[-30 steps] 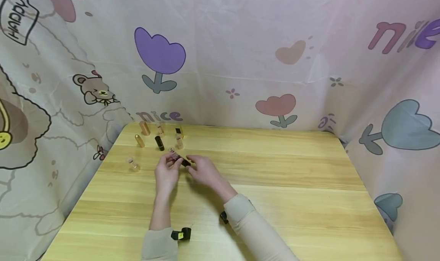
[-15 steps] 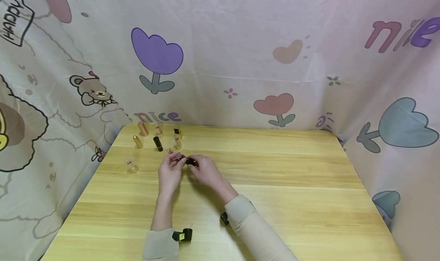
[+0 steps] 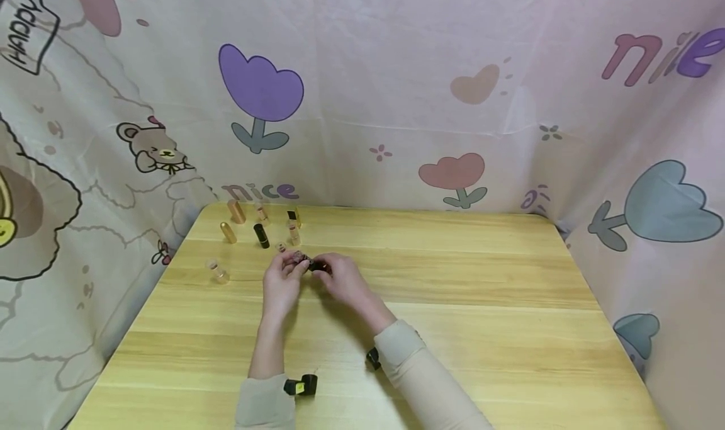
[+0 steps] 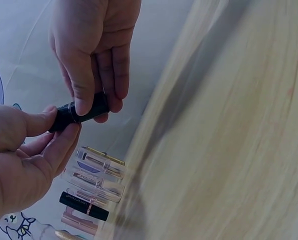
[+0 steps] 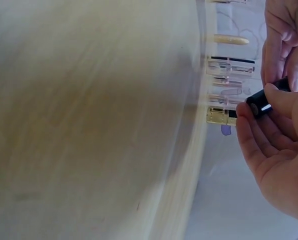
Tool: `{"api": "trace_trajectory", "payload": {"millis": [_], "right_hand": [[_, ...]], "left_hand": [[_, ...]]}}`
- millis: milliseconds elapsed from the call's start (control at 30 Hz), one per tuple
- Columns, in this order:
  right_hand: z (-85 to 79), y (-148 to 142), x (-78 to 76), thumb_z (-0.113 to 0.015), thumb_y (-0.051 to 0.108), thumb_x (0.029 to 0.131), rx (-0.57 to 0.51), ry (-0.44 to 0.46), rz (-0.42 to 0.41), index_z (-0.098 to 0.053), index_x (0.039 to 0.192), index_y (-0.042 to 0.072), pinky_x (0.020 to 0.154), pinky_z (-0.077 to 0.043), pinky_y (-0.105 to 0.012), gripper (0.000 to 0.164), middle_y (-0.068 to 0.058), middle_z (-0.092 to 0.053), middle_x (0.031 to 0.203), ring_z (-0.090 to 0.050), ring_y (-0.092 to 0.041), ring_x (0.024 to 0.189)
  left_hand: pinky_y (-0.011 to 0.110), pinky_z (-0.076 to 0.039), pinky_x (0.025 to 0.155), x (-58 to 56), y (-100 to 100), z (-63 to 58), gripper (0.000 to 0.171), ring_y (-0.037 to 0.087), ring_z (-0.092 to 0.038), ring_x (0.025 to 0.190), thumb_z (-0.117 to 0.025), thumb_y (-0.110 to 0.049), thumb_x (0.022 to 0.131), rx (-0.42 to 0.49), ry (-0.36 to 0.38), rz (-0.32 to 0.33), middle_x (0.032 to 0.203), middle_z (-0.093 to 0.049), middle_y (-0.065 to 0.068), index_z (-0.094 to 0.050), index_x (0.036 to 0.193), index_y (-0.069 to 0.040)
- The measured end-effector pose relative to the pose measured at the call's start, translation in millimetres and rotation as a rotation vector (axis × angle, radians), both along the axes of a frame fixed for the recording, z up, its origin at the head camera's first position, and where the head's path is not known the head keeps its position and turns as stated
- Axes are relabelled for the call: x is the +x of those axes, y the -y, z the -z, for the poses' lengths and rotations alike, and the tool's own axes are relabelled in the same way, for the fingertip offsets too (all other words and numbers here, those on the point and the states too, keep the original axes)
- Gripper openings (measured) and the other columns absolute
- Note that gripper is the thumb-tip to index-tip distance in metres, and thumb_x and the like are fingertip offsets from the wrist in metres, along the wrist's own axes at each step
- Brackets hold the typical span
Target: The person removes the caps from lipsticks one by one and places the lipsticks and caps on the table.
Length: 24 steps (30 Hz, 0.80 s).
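Pinched at opposite ends by L hand and R hand: blk lipstick tube, raised above tabletop. Aligned lengthwise hand to hand, approx. L-R; touching both, hence equally near. Standing mostly to L rear: other lipstick tubes.

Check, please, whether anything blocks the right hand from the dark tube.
Nothing visible does: the right hand grips one end of the dark tube, the left hand the other. A clear-topped tube stands beyond the left hand, not between.

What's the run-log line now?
left grip: pinches black tube | right grip: pinches same tube | gold tube: upright on table
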State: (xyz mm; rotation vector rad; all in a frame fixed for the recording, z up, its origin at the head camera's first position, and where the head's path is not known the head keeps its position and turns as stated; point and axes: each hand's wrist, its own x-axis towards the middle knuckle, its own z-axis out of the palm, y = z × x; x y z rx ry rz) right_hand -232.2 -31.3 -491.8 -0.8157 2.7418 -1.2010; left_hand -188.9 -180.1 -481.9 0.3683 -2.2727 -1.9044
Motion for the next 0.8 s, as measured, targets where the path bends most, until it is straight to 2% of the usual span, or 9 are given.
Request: {"api": "trace_trajectory", "payload": {"millis": [400, 567, 800], "right_hand": [[-4.7, -3.4, -2.7, -0.072, 0.011, 0.099, 0.015, 0.019, 0.006, -0.07, 0.125, 0.002, 0.094, -0.06, -0.028, 0.027, -0.012, -0.074, 0.118, -0.071, -0.024, 0.106], [-5.8, -6.2, -2.9, -0.073, 0.013, 0.098, 0.04, -0.009, 0.007, -0.07, 0.124, 0.003, 0.094, -0.06, -0.03, 0.027, -0.011, -0.074, 0.116, -0.07, -0.024, 0.105], [-11.3, -8.7, -2.3, -0.075, 0.012, 0.097, 0.06, -0.049, -0.001, -0.071, 0.121, 0.003, 0.095, -0.06, -0.031, 0.026, -0.011, -0.074, 0.114, -0.071, -0.024, 0.104]], "left_hand": [[0.009, -0.052, 0.091, -1.8, -3.3, -0.8, 0.038, 0.036, -0.059, 0.128, -0.063, -0.003, 0.103, -0.005, -0.028, 0.01, 0.134, -0.059, 0.026, -0.052, 0.138, 0.007], [0.014, -0.053, 0.097, -1.2, -5.3, -1.6, 0.038, 0.036, -0.058, 0.13, -0.063, -0.003, 0.103, 0.004, -0.023, 0.013, 0.137, -0.058, 0.026, -0.052, 0.138, 0.007], [0.01, -0.052, 0.095, -1.8, -6.4, 0.7, 0.039, 0.037, -0.056, 0.131, -0.062, 0.0, 0.102, 0.029, -0.043, 0.012, 0.137, -0.057, 0.027, -0.051, 0.138, 0.009]]}}
